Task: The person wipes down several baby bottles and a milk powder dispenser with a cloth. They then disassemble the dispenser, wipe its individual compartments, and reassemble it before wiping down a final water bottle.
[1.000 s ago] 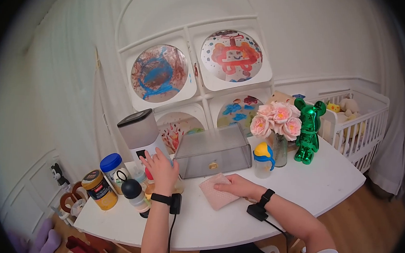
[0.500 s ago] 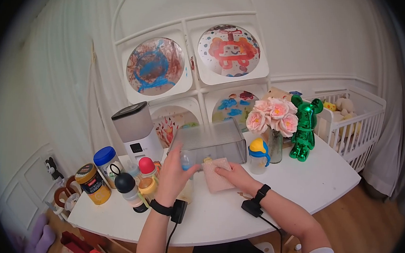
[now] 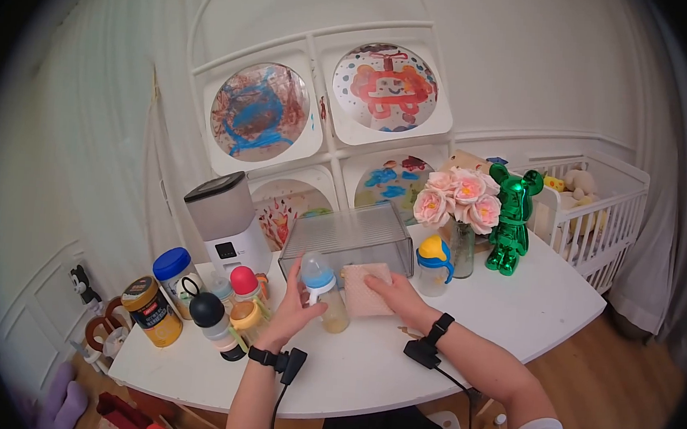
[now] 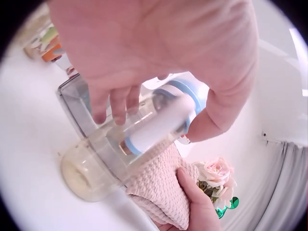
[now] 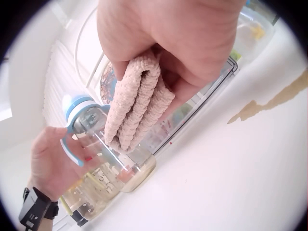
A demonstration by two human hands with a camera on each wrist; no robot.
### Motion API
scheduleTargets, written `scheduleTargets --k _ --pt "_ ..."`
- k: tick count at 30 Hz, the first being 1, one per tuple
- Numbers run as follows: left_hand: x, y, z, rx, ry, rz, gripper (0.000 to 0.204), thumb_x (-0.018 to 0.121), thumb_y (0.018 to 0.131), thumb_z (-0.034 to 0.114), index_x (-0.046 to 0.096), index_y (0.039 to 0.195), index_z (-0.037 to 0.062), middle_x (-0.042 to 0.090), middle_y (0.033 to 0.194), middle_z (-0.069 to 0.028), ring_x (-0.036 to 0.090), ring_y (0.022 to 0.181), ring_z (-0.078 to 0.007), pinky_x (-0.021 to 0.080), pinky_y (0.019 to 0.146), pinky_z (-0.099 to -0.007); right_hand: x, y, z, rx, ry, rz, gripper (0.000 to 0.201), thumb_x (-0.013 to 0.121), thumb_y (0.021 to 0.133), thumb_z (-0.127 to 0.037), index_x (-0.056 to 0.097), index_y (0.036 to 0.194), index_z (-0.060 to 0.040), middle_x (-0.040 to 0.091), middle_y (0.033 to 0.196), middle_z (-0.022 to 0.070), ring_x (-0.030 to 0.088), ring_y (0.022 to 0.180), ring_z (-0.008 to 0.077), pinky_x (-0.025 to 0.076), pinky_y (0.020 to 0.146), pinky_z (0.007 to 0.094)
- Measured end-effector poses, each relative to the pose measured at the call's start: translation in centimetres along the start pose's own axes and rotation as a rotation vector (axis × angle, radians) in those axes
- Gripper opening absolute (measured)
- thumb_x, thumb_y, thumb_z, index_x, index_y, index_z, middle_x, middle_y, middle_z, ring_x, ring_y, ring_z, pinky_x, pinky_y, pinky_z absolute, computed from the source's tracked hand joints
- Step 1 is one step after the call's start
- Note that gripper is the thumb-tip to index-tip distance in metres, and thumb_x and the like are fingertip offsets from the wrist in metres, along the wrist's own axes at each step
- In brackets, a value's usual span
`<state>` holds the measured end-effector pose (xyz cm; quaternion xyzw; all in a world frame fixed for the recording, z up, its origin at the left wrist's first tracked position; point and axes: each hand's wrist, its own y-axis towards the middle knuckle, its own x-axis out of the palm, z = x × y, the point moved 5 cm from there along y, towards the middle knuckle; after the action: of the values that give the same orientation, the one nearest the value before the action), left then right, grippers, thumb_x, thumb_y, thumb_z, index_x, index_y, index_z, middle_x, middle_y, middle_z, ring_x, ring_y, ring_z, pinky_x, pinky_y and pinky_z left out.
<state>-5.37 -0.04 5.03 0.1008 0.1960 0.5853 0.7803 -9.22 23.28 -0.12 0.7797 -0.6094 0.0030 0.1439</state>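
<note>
My left hand [image 3: 291, 311] grips a clear baby bottle [image 3: 334, 315] with a blue-and-white top and side handle. In the left wrist view, the thumb wraps the bottle's collar and the fingers reach along its far side. A little pale liquid lies at the bottle's bottom. My right hand [image 3: 403, 296] holds a folded pink waffle-textured cloth [image 5: 132, 106], pinched between thumb and fingers, right beside the bottle. Behind both stands a grey see-through box [image 3: 350, 235] with a gold clasp. A brown streak [image 5: 269, 106] marks the white table [image 3: 428, 366] below my right hand.
Left of my left hand stand several bottles, including a black-topped one [image 3: 218, 326] and a red-topped one [image 3: 248, 284], beside jars and a white-and-grey machine [image 3: 230, 222]. To the right are a yellow-and-blue cup [image 3: 435, 266], a flower vase [image 3: 460, 252] and a green bear figure [image 3: 510, 224].
My left hand has come back from beside the machine and taken hold of the baby bottle. The right hand has lifted the cloth and brought it beside the bottle.
</note>
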Motion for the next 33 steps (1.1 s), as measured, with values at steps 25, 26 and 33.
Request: scheduleTargets --k 25,26,33 --pt "4.8 -1.5 -4.6 -0.341 -0.483 -0.017 0.081 0.024 0.107 0.075 0.056 0.128 0.0035 0.065 0.107 -0.0103 0.068 0.097 -0.0201 0.058 0.092 -0.0370 4.9 -4.6 -8.5 -0.991 -0.855 0.266 0.070 0.068 0.080 0.006 0.066 0.145 -0.0196 0.062 0.149 0.0177 0.071 0.118 0.0342 0.058 0.092 0.0350" --pt "5.0 -1.5 -4.9 -0.347 -0.484 -0.022 0.081 0.024 0.107 0.075 0.056 0.128 0.0035 0.065 0.107 -0.0103 0.068 0.097 -0.0201 0.058 0.092 -0.0370 5.0 -4.5 -8.4 -0.984 -0.858 0.271 0.070 0.068 0.080 0.006 0.066 0.145 -0.0196 0.062 0.149 0.0177 0.071 0.118 0.0342 0.058 0.092 0.0350" --pt "5.0 -1.0 -5.6 -0.183 -0.191 -0.028 0.079 0.018 0.109 0.071 0.054 0.137 0.0061 0.066 0.116 -0.0102 0.067 0.104 -0.0193 0.057 0.093 -0.0374 7.1 -4.5 -8.5 -1.049 -1.180 0.282 0.075 0.072 0.072 0.003 0.070 0.140 -0.0282 0.065 0.145 0.0098 0.070 0.112 0.0299 0.061 0.085 0.0352"
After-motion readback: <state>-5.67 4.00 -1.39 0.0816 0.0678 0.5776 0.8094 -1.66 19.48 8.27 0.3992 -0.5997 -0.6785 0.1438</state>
